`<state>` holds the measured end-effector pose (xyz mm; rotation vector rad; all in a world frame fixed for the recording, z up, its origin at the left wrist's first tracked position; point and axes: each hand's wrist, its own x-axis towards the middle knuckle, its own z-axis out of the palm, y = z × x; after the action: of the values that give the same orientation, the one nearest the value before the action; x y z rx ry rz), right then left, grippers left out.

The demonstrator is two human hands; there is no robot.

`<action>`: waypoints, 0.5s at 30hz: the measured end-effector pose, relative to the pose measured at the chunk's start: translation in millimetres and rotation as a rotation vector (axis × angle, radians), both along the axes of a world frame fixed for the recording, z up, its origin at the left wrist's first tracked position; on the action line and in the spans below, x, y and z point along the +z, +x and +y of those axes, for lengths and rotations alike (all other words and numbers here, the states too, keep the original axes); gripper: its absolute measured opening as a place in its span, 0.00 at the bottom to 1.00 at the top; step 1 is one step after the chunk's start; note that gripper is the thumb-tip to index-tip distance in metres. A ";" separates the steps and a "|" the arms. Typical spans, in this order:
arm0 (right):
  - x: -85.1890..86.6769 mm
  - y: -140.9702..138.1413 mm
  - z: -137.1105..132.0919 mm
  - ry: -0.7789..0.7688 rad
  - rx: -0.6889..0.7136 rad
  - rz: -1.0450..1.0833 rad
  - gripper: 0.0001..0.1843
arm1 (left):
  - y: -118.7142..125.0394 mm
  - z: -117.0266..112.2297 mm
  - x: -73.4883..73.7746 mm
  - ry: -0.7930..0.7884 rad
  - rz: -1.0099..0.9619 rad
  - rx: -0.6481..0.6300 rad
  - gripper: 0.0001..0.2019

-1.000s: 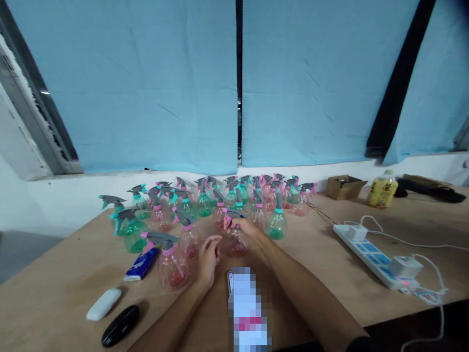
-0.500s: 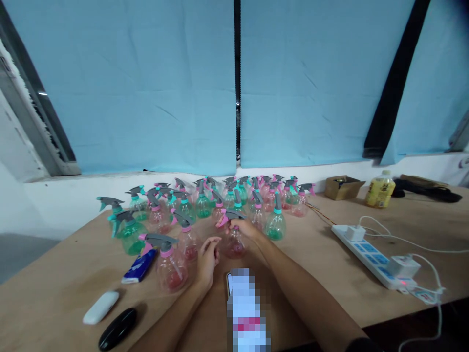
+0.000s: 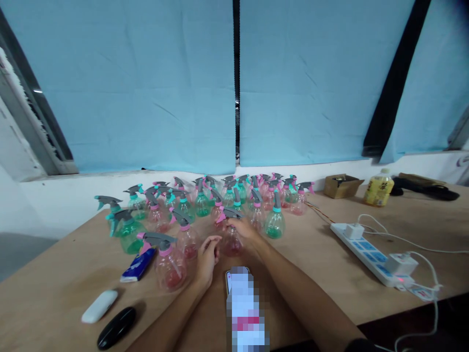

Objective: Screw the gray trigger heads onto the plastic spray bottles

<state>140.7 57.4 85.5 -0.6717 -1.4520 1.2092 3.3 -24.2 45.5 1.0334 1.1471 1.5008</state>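
My right hand (image 3: 240,229) is wrapped around the neck of a clear pink spray bottle (image 3: 232,246), which stands upright on the table with its grey trigger head pointing left. My left hand (image 3: 208,254) rests near the table just left of that bottle, fingers curled together; whether anything is inside them is hidden. Beside the left hand stand another pink spray bottle (image 3: 188,243) and, nearer to me, a larger-looking pink one (image 3: 171,270). A green spray bottle (image 3: 274,226) stands right of my right hand. Several more pink and green spray bottles crowd behind.
A lit phone (image 3: 246,303) lies between my forearms. At left are a blue packet (image 3: 138,265), a white case (image 3: 99,306) and a black case (image 3: 116,328). On the right lie a power strip (image 3: 370,254) with cables, a small cardboard box (image 3: 342,187) and a yellow-labelled bottle (image 3: 379,189).
Almost nothing differs. The whole view has shifted very slightly; my right hand keeps its grip on the spray bottle's neck, and my left hand stays in place.
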 end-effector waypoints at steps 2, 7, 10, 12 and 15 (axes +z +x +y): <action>-6.2 -4.6 1.4 0.026 -0.061 0.020 0.08 | 1.1 -0.5 0.8 0.000 0.010 0.005 0.17; -12.5 -18.6 -3.5 0.214 -0.175 -0.014 0.16 | 1.7 -0.4 0.9 0.008 0.018 -0.015 0.14; -14.0 -26.3 -6.6 0.281 -0.249 -0.088 0.20 | -0.1 1.4 0.1 0.016 0.002 -0.028 0.13; -15.4 -31.2 -5.9 0.320 -0.312 -0.163 0.22 | -1.7 2.9 -0.5 0.018 -0.003 -0.018 0.13; -18.5 -38.2 -1.0 0.442 -0.415 -0.273 0.22 | -4.2 5.0 -1.9 0.015 -0.007 0.002 0.13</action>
<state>102.5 56.4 67.0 -0.7964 -1.6325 0.4669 -0.9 -19.2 43.6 1.0366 1.1338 1.5153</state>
